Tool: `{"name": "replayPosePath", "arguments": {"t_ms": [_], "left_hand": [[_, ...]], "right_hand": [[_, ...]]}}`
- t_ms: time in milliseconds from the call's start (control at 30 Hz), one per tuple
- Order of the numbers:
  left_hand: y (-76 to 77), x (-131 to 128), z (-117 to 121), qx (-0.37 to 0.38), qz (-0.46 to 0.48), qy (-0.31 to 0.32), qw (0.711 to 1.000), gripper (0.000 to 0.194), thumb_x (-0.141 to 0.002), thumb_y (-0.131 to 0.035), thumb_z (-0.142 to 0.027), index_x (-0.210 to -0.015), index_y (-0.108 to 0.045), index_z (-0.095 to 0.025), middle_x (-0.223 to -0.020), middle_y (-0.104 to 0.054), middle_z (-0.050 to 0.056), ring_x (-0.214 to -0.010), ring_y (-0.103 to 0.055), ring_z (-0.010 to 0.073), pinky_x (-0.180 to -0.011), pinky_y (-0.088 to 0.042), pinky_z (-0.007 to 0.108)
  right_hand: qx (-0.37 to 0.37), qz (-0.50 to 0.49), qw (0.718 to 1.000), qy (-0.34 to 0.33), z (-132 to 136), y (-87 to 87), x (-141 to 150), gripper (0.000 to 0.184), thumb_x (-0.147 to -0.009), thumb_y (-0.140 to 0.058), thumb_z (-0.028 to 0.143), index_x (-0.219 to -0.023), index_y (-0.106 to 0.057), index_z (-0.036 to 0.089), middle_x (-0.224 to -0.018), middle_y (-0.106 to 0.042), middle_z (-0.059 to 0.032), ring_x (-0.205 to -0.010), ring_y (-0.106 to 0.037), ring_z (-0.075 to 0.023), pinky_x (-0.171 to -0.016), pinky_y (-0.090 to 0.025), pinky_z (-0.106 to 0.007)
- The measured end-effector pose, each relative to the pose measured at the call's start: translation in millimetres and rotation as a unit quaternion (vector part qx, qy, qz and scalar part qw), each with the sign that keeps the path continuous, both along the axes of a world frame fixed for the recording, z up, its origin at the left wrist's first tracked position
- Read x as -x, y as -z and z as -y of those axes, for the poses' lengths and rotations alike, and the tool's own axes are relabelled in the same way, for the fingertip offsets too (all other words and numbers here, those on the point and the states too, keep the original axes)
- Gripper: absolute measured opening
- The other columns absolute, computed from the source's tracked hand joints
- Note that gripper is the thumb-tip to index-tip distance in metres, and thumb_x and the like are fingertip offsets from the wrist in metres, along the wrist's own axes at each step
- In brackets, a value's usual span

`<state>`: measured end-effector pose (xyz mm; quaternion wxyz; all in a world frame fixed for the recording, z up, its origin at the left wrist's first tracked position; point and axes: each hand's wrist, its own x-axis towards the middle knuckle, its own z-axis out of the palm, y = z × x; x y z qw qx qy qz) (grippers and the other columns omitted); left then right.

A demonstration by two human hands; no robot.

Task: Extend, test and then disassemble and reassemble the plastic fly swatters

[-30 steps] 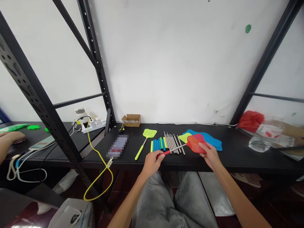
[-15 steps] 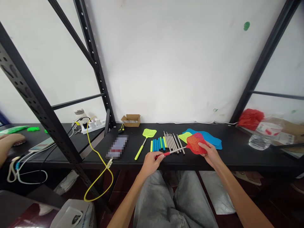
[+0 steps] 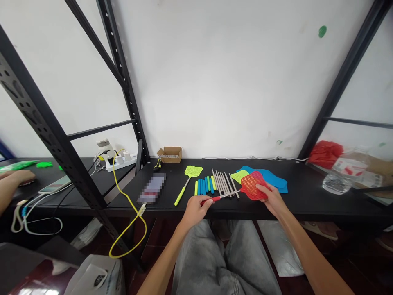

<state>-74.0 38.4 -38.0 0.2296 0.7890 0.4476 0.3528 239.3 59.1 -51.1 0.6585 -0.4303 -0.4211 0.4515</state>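
Observation:
A red fly swatter is held level above the table's front edge, its metal rod pointing left. My left hand is closed around its red handle, and my right hand pinches the right edge of its perforated head. Behind it lie a row of blue, green and yellow handles and a bundle of metal rods. Blue swatter heads and a yellow-green swatter head are partly covered by the red one. To the left rests a whole yellow-green fly swatter.
A phone with a yellow cable lies left on the black table. Farther back stand a small cardboard box and a power strip. A plastic bottle is at right. Another person's hand shows far left.
Both hands keep the same hold on the red fly swatter, which has hardly moved. The view has shifted very slightly.

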Motion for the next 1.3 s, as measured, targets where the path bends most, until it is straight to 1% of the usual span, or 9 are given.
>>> {"name": "replayPosePath", "arguments": {"t_ms": [167,367,600,733,867,1033,1133,1200,1300], "left_hand": [[-0.7,1.7,-0.4,0.004,0.007,0.011,1.000,0.042,-0.093,-0.042,-0.043,-0.095,-0.075,-0.018,-0.079,-0.071,0.003,-0.070,-0.059,0.0178,-0.062,-0.038,0.024],[-1.8,2.9,0.7,0.009,0.005,0.011,1.000,0.043,-0.093,-0.043,-0.046,-0.097,-0.076,-0.019,-0.083,-0.073,0.005,-0.074,-0.063,0.0200,-0.065,-0.043,0.025],[6.3,3.2,-2.1,0.000,0.030,0.001,1.000,0.036,-0.091,-0.050,-0.044,-0.100,-0.076,-0.020,-0.100,-0.075,0.006,-0.090,-0.067,0.0235,-0.076,-0.047,0.028],[8.5,3.5,-2.7,-0.008,0.036,0.009,0.999,0.034,-0.091,-0.052,-0.042,-0.098,-0.076,-0.020,-0.098,-0.075,0.006,-0.087,-0.067,0.0225,-0.075,-0.047,0.028],[7.3,3.0,-2.1,-0.013,0.029,0.009,0.999,0.033,-0.091,-0.052,-0.042,-0.098,-0.076,-0.020,-0.097,-0.075,0.005,-0.084,-0.066,0.0217,-0.072,-0.045,0.027],[3.0,2.0,0.4,-0.019,-0.007,0.008,1.000,0.036,-0.094,-0.047,-0.041,-0.092,-0.076,-0.019,-0.081,-0.073,0.003,-0.072,-0.062,0.0184,-0.064,-0.040,0.025],[0.2,1.3,3.0,-0.018,-0.015,0.015,1.000,0.035,-0.094,-0.045,-0.040,-0.097,-0.074,-0.021,-0.085,-0.073,0.003,-0.075,-0.062,0.0184,-0.065,-0.039,0.024],[-1.5,1.1,4.7,-0.015,-0.007,0.026,1.000,0.034,-0.095,-0.045,-0.039,-0.101,-0.073,-0.021,-0.089,-0.073,0.003,-0.078,-0.062,0.0185,-0.066,-0.040,0.024],[-4.3,2.7,5.2,-0.013,0.016,0.041,0.999,0.035,-0.096,-0.042,-0.040,-0.105,-0.071,-0.021,-0.090,-0.072,0.002,-0.076,-0.061,0.0172,-0.068,-0.040,0.024]], "right_hand": [[0.006,0.009,1.000,-0.009,-0.4,1.6,-0.5,0.032,-0.067,-0.081,0.040,-0.083,-0.066,0.017,-0.071,-0.058,-0.0005,-0.050,-0.041,-0.0083,-0.038,-0.027,-0.021],[0.017,0.037,0.999,-0.033,0.2,0.5,-1.3,0.031,-0.071,-0.078,0.042,-0.081,-0.065,0.017,-0.065,-0.055,0.0008,-0.047,-0.039,-0.0075,-0.038,-0.027,-0.021],[0.032,0.071,0.996,-0.052,0.5,-2.7,-2.2,0.032,-0.072,-0.077,0.045,-0.077,-0.064,0.017,-0.060,-0.056,0.0000,-0.044,-0.039,-0.0069,-0.036,-0.028,-0.021],[0.029,0.089,0.994,-0.064,0.4,-1.5,-3.2,0.032,-0.074,-0.075,0.046,-0.076,-0.062,0.017,-0.057,-0.056,-0.0002,-0.043,-0.041,-0.0076,-0.036,-0.028,-0.021],[0.032,0.097,0.992,-0.072,0.0,-0.5,-4.9,0.032,-0.074,-0.076,0.046,-0.076,-0.062,0.017,-0.058,-0.058,-0.0011,-0.042,-0.043,-0.0090,-0.036,-0.029,-0.021],[0.044,0.113,0.990,-0.076,-0.6,-0.4,-5.7,0.032,-0.075,-0.075,0.047,-0.080,-0.064,0.017,-0.058,-0.060,-0.0025,-0.045,-0.049,-0.0115,-0.036,-0.032,-0.021],[0.037,0.121,0.989,-0.071,-1.0,1.1,-4.4,0.033,-0.076,-0.073,0.048,-0.079,-0.064,0.016,-0.057,-0.060,-0.0027,-0.045,-0.048,-0.0112,-0.036,-0.031,-0.021],[0.029,0.108,0.992,-0.062,-1.3,2.0,-3.2,0.034,-0.076,-0.073,0.048,-0.077,-0.063,0.016,-0.057,-0.058,-0.0021,-0.045,-0.047,-0.0104,-0.037,-0.031,-0.021],[0.020,0.085,0.994,-0.062,-1.8,2.1,-2.2,0.036,-0.078,-0.069,0.051,-0.075,-0.064,0.015,-0.058,-0.058,-0.0020,-0.044,-0.044,-0.0095,-0.038,-0.031,-0.022]]}}
